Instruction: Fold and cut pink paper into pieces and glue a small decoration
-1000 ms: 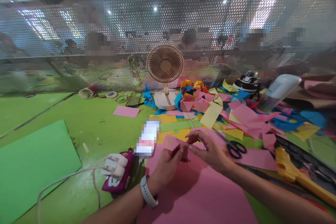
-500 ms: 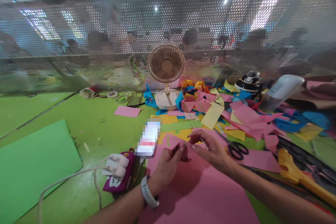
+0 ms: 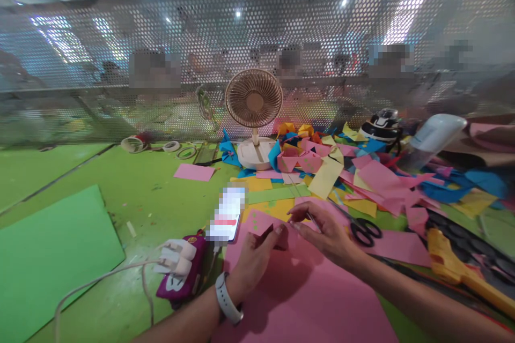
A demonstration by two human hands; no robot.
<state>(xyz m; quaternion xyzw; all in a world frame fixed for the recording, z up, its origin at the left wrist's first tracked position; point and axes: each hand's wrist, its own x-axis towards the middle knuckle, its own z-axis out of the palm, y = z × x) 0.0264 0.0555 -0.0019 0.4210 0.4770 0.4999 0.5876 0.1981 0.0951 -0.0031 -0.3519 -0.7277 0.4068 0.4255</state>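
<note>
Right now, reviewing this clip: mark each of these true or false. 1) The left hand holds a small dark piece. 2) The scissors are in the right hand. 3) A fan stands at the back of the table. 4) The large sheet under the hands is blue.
1) True: the left hand pinches a small dark piece.
2) False: the scissors lie on the table beside the right hand, which holds a thin tool.
3) True: the fan stands there.
4) False: the large sheet is pink.

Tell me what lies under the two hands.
A large pink paper sheet lies under the left hand and right hand, resting on the green table. Whatever the sheet covers is hidden.
</note>
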